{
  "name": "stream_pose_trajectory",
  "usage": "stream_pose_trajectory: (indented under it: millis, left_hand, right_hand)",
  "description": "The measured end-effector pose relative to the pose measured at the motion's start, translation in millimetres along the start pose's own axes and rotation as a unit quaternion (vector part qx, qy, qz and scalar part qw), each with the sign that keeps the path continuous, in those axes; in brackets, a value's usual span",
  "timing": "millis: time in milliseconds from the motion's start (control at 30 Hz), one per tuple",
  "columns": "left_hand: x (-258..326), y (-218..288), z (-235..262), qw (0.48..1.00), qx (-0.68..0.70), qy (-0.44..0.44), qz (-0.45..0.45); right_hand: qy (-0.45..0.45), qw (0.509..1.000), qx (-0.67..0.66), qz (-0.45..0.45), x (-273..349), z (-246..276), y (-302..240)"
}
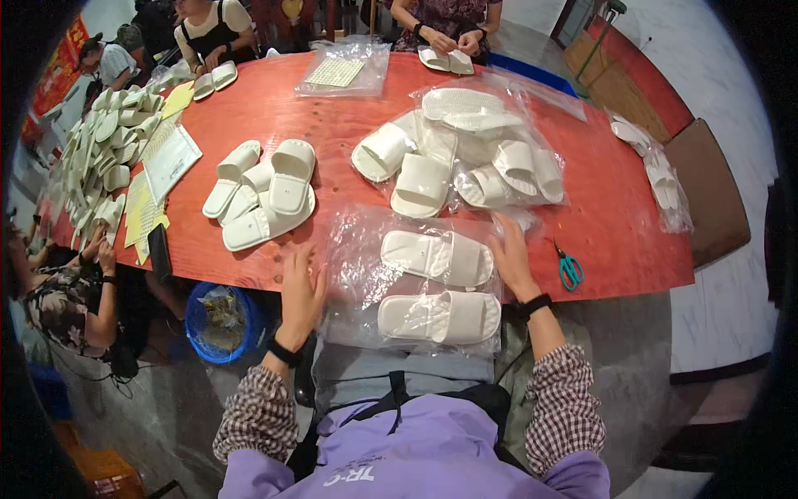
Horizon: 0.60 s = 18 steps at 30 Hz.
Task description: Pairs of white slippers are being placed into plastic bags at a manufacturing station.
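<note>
A round red wooden table (349, 108) fills a pale stone-floored room, with other people seated at its far rim. At six o'clock a crinkly clear plastic bag (366, 274) holds two smooth white slippers (438, 287), lying partly over the table's near edge. The left hand (301, 291) and right hand (509, 256), both open, press flat on the bag's sides (teal scissors (570, 269) at three o'clock). A blue bin (218, 320) of scraps sits at eight.
</note>
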<state>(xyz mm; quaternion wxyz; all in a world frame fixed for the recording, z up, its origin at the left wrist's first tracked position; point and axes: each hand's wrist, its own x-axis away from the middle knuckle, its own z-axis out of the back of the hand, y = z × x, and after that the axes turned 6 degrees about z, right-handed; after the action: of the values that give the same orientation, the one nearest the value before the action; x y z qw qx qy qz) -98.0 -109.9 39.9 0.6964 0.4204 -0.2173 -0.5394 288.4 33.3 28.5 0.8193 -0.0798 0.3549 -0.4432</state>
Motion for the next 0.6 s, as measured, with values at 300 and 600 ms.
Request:
stream_pose_trajectory:
  millis: [300, 600]
  left_hand:
    - [38.8, 1.0, -4.2, 0.977, -0.034, -0.157, 0.138]
    - [33.1, -1.8, 5.2, 0.918, 0.286, -0.209, 0.178]
  right_hand:
    - [-0.118, 0.986, -0.105, -0.053, 53.9, -8.3, -29.4]
    - [-0.142, 0.981, -0.116, -0.071, 64.8, -15.9, -26.8]
